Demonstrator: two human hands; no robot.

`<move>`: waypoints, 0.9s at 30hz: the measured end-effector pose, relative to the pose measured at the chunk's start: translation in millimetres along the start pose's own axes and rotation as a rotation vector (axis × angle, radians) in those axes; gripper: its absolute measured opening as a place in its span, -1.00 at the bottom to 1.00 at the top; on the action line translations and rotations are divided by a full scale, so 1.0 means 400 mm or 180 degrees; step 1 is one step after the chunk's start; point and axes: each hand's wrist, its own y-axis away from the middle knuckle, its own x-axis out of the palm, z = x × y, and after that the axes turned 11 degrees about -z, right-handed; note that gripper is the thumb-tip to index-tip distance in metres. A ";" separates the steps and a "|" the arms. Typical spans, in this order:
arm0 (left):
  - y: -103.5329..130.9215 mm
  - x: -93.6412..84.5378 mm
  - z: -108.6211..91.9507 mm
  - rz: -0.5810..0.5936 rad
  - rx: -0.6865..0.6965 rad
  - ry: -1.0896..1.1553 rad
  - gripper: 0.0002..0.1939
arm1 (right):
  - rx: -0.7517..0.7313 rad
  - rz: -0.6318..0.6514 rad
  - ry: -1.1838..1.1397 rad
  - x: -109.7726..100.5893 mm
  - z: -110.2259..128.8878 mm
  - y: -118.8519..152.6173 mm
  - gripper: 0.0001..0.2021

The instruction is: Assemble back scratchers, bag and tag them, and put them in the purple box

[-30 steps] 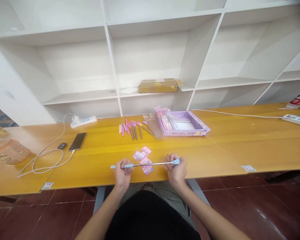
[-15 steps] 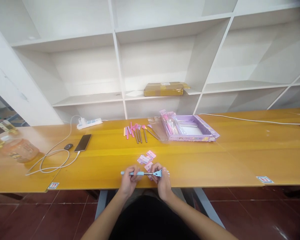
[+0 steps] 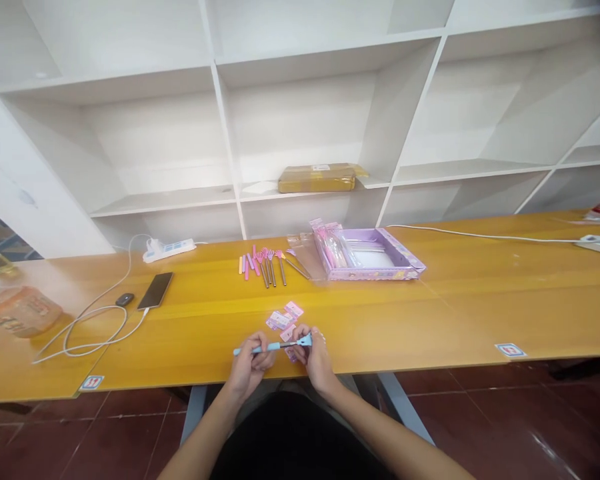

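A light-blue stick with a metal shaft [image 3: 273, 347] and a small hand-shaped end lies across both my hands at the table's front edge. My left hand [image 3: 249, 367] is closed round its blue handle. Fingers of my right hand [image 3: 314, 357] pinch the hand-shaped end. Just beyond are several pink and purple cards [image 3: 280, 320], partly hidden by my right hand. Farther back lie several metal sticks with pink and purple hand-shaped ends [image 3: 271, 270], beside short coloured tubes [image 3: 247, 265].
A purple box [image 3: 375, 273] holds bagged sticks [image 3: 333, 248], with a clear bag at its left. At left are a phone [image 3: 156, 291], cable, black mouse-like object [image 3: 125, 299], power strip [image 3: 169, 250] and orange bottle [image 3: 23, 311]. A taped parcel [image 3: 317, 179] sits on the shelf.
The view has shifted slightly, so most things appear farther left. The blue stick is tilted a little more, its right end higher. Both hands keep hold of it.
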 end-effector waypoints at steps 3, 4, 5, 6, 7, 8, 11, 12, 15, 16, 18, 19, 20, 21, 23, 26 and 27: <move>-0.003 0.003 -0.003 0.0027 0.0011 0.0014 -0.72 | 0.0002 -0.0046 0.0002 -0.001 0.003 -0.004 -0.33; -0.005 0.004 -0.004 0.0030 0.0014 0.0017 -0.72 | -0.0002 -0.0069 0.0004 -0.002 0.005 -0.005 -0.33; -0.006 0.004 -0.005 0.0031 0.0011 0.0019 -0.73 | -0.0012 -0.0092 0.0006 -0.004 0.006 -0.006 -0.32; -0.007 0.005 -0.007 0.0025 0.0010 0.0022 -0.73 | -0.0028 -0.0115 0.0009 -0.005 0.009 -0.006 -0.31; -0.007 0.005 -0.008 0.0017 0.0010 0.0021 -0.74 | -0.0051 -0.0135 0.0013 -0.006 0.011 -0.006 -0.30; -0.008 0.005 -0.009 0.0006 0.0014 0.0017 -0.74 | -0.0076 -0.0154 0.0020 -0.008 0.014 -0.005 -0.30; -0.007 0.006 -0.009 0.0013 0.0050 -0.0012 -0.74 | -0.0140 -0.0202 0.0062 -0.015 0.022 0.000 -0.28; -0.006 0.007 -0.009 0.0019 0.0064 -0.0027 -0.74 | -0.0154 -0.0216 0.0082 -0.017 0.024 0.002 -0.28; -0.006 0.011 -0.010 -0.0013 0.0075 -0.0057 -0.74 | -0.0180 -0.0264 0.0158 -0.027 0.032 0.000 -0.29; -0.007 0.012 -0.012 -0.0042 0.0070 -0.0064 -0.75 | -0.0187 -0.0281 0.0187 -0.031 0.035 -0.006 -0.29; -0.010 0.014 -0.018 -0.0122 0.0065 -0.0037 -0.78 | -0.0213 -0.0318 0.0245 -0.038 0.046 -0.025 -0.28; -0.012 0.014 -0.022 -0.0174 0.0070 -0.0002 -0.79 | -0.0239 -0.0345 0.0270 -0.042 0.053 -0.039 -0.28; -0.015 0.014 -0.025 -0.0238 0.0087 0.0033 -0.79 | -0.0272 -0.0377 0.0296 -0.044 0.061 -0.054 -0.27; -0.017 0.013 -0.028 -0.0315 0.0125 0.0038 -0.78 | -0.0309 -0.0410 0.0323 -0.046 0.070 -0.071 -0.27; -0.024 0.010 -0.031 -0.0496 0.0227 -0.0202 -0.74 | -0.0386 -0.0443 0.0394 -0.042 0.086 -0.102 -0.28; -0.035 0.003 -0.029 -0.0586 0.0212 -0.1049 -0.53 | -0.0436 -0.0286 0.0550 -0.023 0.107 -0.133 -0.28; -0.040 0.001 -0.029 -0.0533 0.0142 -0.1322 -0.43 | -0.0422 -0.0194 0.0597 -0.016 0.115 -0.139 -0.26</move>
